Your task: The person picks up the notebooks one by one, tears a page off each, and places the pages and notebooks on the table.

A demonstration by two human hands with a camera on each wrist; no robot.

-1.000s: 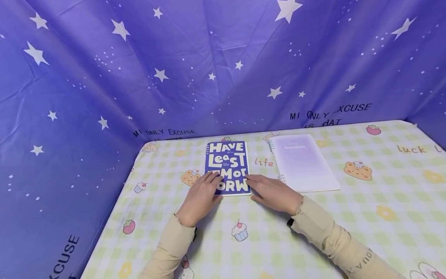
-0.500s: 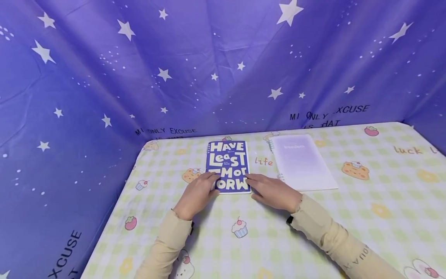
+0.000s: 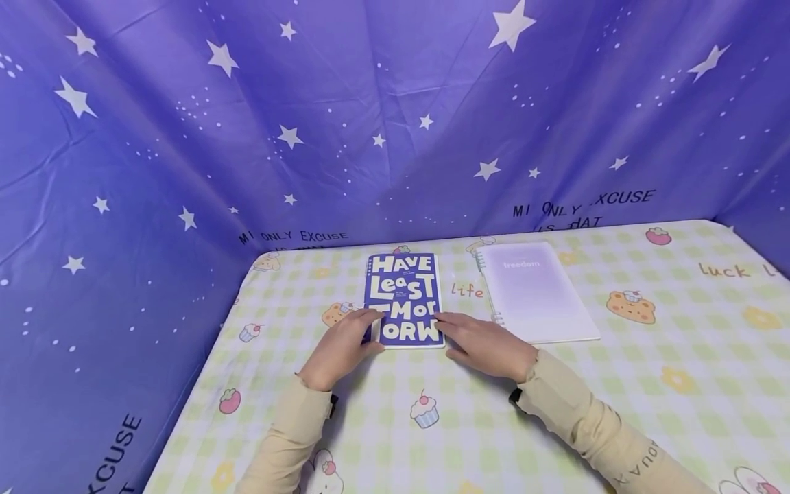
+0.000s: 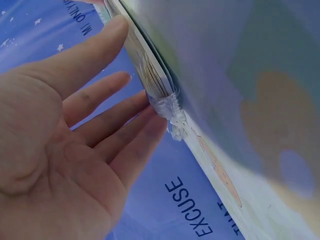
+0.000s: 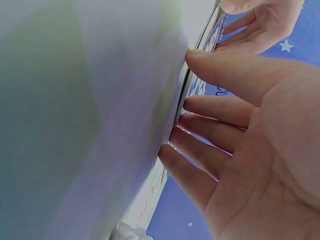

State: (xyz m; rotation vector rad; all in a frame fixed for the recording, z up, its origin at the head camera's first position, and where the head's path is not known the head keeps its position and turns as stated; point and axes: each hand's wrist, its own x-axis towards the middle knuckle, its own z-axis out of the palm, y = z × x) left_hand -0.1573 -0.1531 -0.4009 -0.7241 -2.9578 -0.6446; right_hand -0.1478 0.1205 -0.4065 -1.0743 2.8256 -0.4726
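Note:
A blue notebook (image 3: 407, 291) with big white lettering lies flat on the table, its spiral binding on the left. My left hand (image 3: 342, 346) is at its lower left corner, fingertips over the cover's left edge. In the left wrist view the fingers (image 4: 132, 117) reach the clear plastic coil (image 4: 170, 107), and the thumb lies near the page edges. My right hand (image 3: 487, 339) touches the notebook's right edge. Seen from the right wrist, its fingers (image 5: 210, 131) are nearly straight, fingertips against that edge, and the thumb is by the lower corner.
A pale lilac spiral notebook (image 3: 540, 295) marked "freedom" lies to the right, close beyond my right hand. The checked tablecloth (image 3: 494, 425) carries printed bears and cupcakes. A purple starry curtain (image 3: 345, 82) hangs behind the table and along its left side.
My left hand has slid left, from over the blue cover toward its left edge, uncovering more lettering. My right hand and both notebooks have stayed nearly in place; the head view shifted slightly.

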